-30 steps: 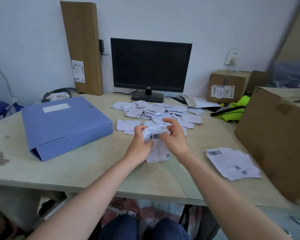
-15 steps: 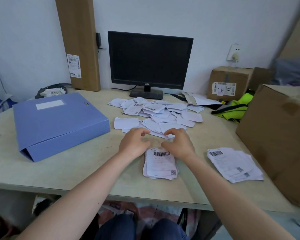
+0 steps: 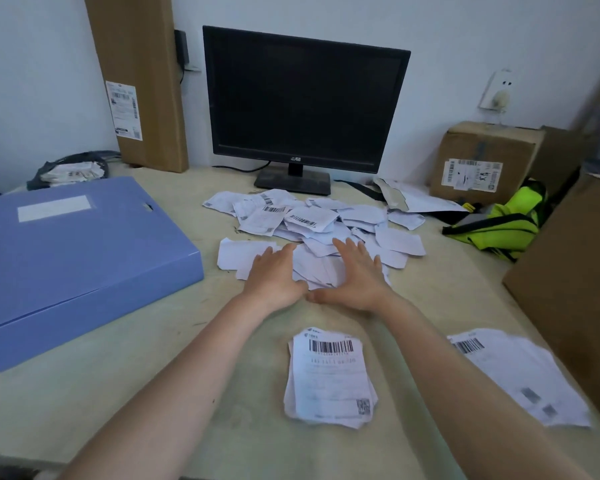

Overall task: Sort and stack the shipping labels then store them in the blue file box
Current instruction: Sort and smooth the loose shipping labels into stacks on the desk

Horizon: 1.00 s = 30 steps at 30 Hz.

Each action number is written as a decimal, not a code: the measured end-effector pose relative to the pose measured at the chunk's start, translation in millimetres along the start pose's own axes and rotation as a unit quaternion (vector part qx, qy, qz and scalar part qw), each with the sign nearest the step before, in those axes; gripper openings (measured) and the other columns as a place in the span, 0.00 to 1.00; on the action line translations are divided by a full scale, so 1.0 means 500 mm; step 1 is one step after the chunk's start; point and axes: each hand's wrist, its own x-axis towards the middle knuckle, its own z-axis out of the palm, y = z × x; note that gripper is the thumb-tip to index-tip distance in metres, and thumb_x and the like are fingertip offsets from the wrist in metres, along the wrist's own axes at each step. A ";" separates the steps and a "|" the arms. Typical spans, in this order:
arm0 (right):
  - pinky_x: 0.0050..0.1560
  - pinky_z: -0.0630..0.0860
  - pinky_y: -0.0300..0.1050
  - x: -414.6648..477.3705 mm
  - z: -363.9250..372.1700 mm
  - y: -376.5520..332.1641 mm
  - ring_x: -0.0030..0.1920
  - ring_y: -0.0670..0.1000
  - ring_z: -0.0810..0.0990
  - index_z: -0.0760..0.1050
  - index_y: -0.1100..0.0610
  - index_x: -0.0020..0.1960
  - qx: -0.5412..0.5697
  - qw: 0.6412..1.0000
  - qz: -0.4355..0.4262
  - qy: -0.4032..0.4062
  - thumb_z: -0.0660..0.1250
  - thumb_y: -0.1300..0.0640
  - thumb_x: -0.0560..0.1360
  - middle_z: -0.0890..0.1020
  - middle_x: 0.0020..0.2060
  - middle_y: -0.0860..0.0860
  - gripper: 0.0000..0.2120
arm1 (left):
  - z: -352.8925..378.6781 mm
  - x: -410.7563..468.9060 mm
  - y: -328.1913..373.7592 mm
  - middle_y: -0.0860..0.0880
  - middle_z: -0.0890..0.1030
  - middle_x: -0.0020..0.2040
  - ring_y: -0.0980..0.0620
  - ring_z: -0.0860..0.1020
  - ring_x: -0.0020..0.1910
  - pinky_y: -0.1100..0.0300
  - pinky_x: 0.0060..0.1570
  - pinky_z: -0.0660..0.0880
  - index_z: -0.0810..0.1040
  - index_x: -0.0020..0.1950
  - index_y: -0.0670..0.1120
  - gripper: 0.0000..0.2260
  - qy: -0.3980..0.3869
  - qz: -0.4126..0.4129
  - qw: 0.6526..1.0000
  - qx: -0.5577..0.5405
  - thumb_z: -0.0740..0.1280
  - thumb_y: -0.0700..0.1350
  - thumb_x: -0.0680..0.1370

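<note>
We record that the sorted stack of shipping labels (image 3: 329, 379), held between both hands a second ago, now lies released on the desk (image 3: 222, 341) at 6 o'clock, barcode up. Both hands have gone forward to the loose pile of labels (image 3: 312, 216) at 12 o'clock. The left hand (image 3: 274, 275) and right hand (image 3: 357, 275) lie palm down on its near edge, fingers straight and close together, thumbs nearly touching, gripping nothing. We judge one batch finished and the next gather beginning; much of the pile remains unsorted. The blue file box (image 3: 73, 258) lies closed at 9 o'clock, well apart from the stacks. A second stack (image 3: 520, 375) lies at 4 o'clock, just beside a large cardboard carton (image 3: 575, 289) at 3 o'clock, which cramps the right side. The monitor (image 3: 302, 98) bounds the pile's far side. Bare desk between file box and sorted stack gives room for drawing labels back.
</note>
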 end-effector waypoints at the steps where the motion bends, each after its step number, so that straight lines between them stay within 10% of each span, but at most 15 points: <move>1: 0.75 0.36 0.57 0.007 0.002 0.003 0.79 0.50 0.42 0.47 0.48 0.79 0.007 1.000 0.002 -0.012 0.75 0.33 0.61 0.51 0.79 0.49 0.57 | 0.001 0.009 0.000 0.42 0.69 0.68 0.40 0.62 0.72 0.47 0.71 0.58 0.55 0.78 0.48 0.34 0.003 0.009 1.000 -0.002 0.65 0.46 0.74; 7: 0.75 0.40 0.54 0.015 0.003 0.008 0.78 0.48 0.50 0.53 0.47 0.78 0.016 1.000 -0.002 -0.026 0.74 0.33 0.62 0.57 0.77 0.44 0.53 | 0.001 0.033 -0.008 0.46 0.77 0.54 0.43 0.71 0.60 0.52 0.63 0.64 0.57 0.77 0.49 0.34 0.040 0.055 0.998 0.003 0.65 0.45 0.72; 14: 0.76 0.51 0.53 0.003 0.009 0.013 0.75 0.48 0.58 0.62 0.46 0.75 0.016 0.999 -0.048 0.013 0.73 0.33 0.64 0.65 0.75 0.44 0.44 | -0.026 0.016 -0.022 0.50 0.73 0.67 0.47 0.63 0.71 0.51 0.75 0.45 0.56 0.77 0.53 0.35 -0.023 0.058 0.997 -0.050 0.66 0.42 0.72; 24: 0.72 0.59 0.48 -0.011 0.010 0.009 0.73 0.50 0.64 0.65 0.46 0.73 -0.004 0.996 -0.076 0.052 0.69 0.36 0.70 0.70 0.72 0.44 0.35 | -0.003 0.016 -0.041 0.55 0.77 0.60 0.52 0.69 0.65 0.49 0.74 0.56 0.62 0.74 0.57 0.33 0.011 0.070 0.983 -0.171 0.65 0.36 0.73; 30: 0.70 0.61 0.48 -0.006 0.011 0.004 0.71 0.50 0.66 0.64 0.44 0.73 -0.007 0.996 -0.064 0.059 0.70 0.36 0.66 0.72 0.70 0.44 0.39 | 0.020 0.032 -0.041 0.59 0.80 0.48 0.56 0.77 0.52 0.53 0.55 0.74 0.79 0.56 0.56 0.15 0.148 0.078 0.975 -0.146 0.68 0.41 0.72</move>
